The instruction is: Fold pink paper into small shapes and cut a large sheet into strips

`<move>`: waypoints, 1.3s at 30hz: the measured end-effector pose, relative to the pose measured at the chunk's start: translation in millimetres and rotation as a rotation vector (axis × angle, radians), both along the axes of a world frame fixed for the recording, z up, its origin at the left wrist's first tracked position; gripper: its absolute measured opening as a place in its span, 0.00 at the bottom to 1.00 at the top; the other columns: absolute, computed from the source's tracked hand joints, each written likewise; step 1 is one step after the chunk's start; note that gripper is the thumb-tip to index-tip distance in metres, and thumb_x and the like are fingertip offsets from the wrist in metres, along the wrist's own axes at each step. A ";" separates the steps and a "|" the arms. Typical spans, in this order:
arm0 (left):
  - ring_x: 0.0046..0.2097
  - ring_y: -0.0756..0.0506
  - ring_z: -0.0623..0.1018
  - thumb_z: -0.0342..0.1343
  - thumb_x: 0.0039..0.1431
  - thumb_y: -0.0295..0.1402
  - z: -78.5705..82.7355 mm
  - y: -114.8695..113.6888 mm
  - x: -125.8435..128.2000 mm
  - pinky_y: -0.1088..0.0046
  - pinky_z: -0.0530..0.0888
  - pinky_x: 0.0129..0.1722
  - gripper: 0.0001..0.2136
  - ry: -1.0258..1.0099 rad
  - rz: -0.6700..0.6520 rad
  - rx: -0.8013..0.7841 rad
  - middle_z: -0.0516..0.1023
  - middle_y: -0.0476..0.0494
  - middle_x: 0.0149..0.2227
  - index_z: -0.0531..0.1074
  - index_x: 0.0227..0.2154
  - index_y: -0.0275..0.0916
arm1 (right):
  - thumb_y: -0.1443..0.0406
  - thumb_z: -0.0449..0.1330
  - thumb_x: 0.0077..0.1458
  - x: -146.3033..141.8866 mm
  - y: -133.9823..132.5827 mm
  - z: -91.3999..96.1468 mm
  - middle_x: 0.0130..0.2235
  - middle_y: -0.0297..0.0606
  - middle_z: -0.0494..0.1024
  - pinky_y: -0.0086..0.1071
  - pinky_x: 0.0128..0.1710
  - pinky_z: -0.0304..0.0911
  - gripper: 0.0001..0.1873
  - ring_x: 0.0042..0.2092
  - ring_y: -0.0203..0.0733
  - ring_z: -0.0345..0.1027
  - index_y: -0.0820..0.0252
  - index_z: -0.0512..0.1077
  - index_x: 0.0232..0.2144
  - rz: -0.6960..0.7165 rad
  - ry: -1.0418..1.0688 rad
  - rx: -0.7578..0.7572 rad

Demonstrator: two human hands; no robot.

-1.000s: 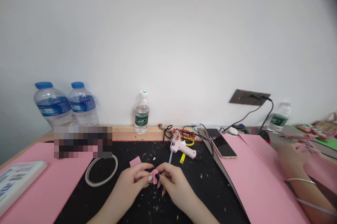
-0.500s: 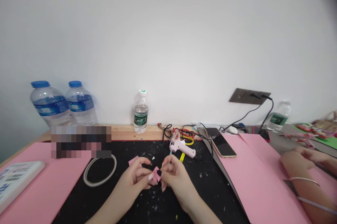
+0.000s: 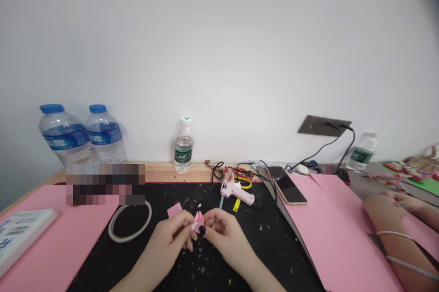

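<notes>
I hold a small, folded, pointed piece of thin pink paper (image 3: pixel 199 219) between my two hands, just above a black work mat (image 3: pixel 164 267) speckled with pale scraps. My left hand (image 3: pixel 174 233) is nearly closed, thumb and index finger pinching the paper's left side. My right hand (image 3: pixel 219 230) is curled too, its black-nailed thumb pressed on the lower right of the piece; the fingers behind are partly hidden, so I cannot tell exactly how they grip.

Just beyond my left fingers lies a flat pink square of paper (image 3: pixel 174 210). Farther left, a pale, thin round ring (image 3: pixel 120 240) rests on the mat. Past my right hand is a pale pink glue gun (image 3: pixel 236 191) with a translucent stick, and near its handle a small yellow label (image 3: pixel 236 205).

A black-screened phone (image 3: pixel 290 187) lies to my right, by large pink sheets (image 3: pixel 329 232). A clear plastic bottle with a green label (image 3: pixel 183 152) stands upright by the wall. At the far right, another person's forearm (image 3: pixel 394 228) wears a pale bangle.
</notes>
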State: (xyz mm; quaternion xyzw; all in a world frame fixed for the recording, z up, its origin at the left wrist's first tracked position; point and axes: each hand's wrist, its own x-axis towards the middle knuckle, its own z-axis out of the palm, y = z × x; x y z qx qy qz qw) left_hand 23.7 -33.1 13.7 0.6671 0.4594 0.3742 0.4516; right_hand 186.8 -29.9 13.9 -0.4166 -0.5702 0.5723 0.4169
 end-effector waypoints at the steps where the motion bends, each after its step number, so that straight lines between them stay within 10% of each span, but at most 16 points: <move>1: 0.23 0.50 0.72 0.46 0.58 0.35 -1.6 -0.4 1.3 0.77 0.67 0.25 0.10 -0.036 -0.029 -0.025 0.70 0.52 0.20 0.67 0.24 0.39 | 0.65 0.59 0.49 0.3 -0.3 -1.1 0.22 0.29 0.65 0.23 0.21 0.48 0.06 0.22 0.28 0.53 0.64 0.68 0.27 -0.012 -0.059 0.055; 23: 0.15 0.56 0.53 0.45 0.56 0.47 -9.9 -4.3 9.7 0.83 0.50 0.14 0.16 -0.197 -0.062 -0.249 0.53 0.61 0.14 0.60 0.22 0.39 | 0.74 0.51 0.52 0.3 -7.5 2.6 0.33 0.35 0.69 0.27 0.31 0.56 0.12 0.31 0.36 0.60 0.58 0.67 0.38 -0.061 -0.375 0.380; 31: 0.11 0.58 0.51 0.49 0.52 0.47 -10.8 1.3 12.3 0.83 0.49 0.11 0.17 -0.285 0.014 -0.371 0.55 0.62 0.11 0.57 0.19 0.40 | 0.68 0.46 0.58 0.0 3.0 -10.8 0.27 0.31 0.68 0.25 0.23 0.54 0.13 0.23 0.31 0.57 0.57 0.66 0.43 -0.026 -0.286 0.263; 39: 0.10 0.59 0.49 0.50 0.50 0.48 -6.5 0.4 11.8 0.83 0.46 0.10 0.17 -0.280 0.054 -0.367 0.56 0.62 0.10 0.57 0.18 0.40 | 0.72 0.51 0.53 -2.9 0.9 -7.8 0.38 0.36 0.74 0.30 0.36 0.60 0.15 0.36 0.38 0.66 0.56 0.71 0.41 -0.021 -0.376 0.375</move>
